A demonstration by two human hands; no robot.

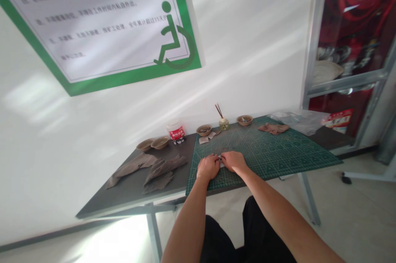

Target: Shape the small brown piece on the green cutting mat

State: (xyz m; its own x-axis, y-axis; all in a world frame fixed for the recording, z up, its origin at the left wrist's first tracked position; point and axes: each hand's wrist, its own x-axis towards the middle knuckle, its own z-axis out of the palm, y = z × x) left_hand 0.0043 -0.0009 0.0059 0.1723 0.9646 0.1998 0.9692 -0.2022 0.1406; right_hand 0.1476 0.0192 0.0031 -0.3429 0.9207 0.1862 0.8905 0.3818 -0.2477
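Smooth green gridded mat [272,147] lay flat on dark worktop [130,191]. Left hand [209,167] and right hand [232,160], fingers curled, gripped 1 small whitish piece [222,165] just above mat; forearms converged.

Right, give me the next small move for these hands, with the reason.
I'd probably ease the left hand slightly aside while the right hand steadies the small white piece. Both hands crowd over it on the green mat, fingertips nearly meeting, so its edges are mostly hidden.
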